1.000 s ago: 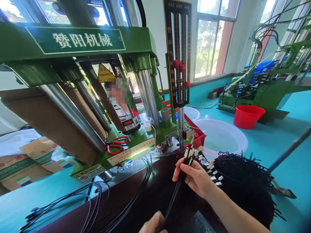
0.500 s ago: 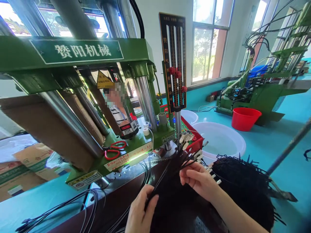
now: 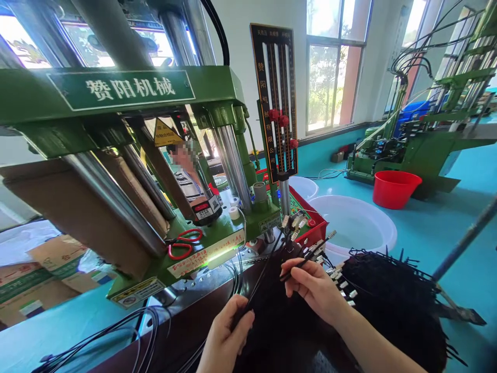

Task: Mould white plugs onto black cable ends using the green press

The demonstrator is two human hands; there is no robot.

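Observation:
Near the bottom middle, my left hand [image 3: 227, 329] is closed around a few black cables [image 3: 265, 270], which run up and away to pale connector ends. My right hand [image 3: 318, 292] pinches another black cable [image 3: 309, 254] between thumb and fingers, its metal-tipped end pointing up and right. The two hands are apart, over a dark tabletop [image 3: 287, 336]. Behind the right hand lie more pale connectors [image 3: 344, 285], beside a big heap of black cables [image 3: 388, 305]. How many strands each hand holds is hard to make out.
A green press [image 3: 147, 124] stands close on the left, with red-handled scissors [image 3: 182, 248] on its bed. More black cables [image 3: 147, 321] trail at lower left. White tubs [image 3: 361, 223] and a red bucket [image 3: 396, 189] stand beyond. A person [image 3: 186, 173] is visible through the press.
My right hand has drawn its cable clear of the strands by the left hand, shifting slightly left. My left hand keeps its hold almost in place.

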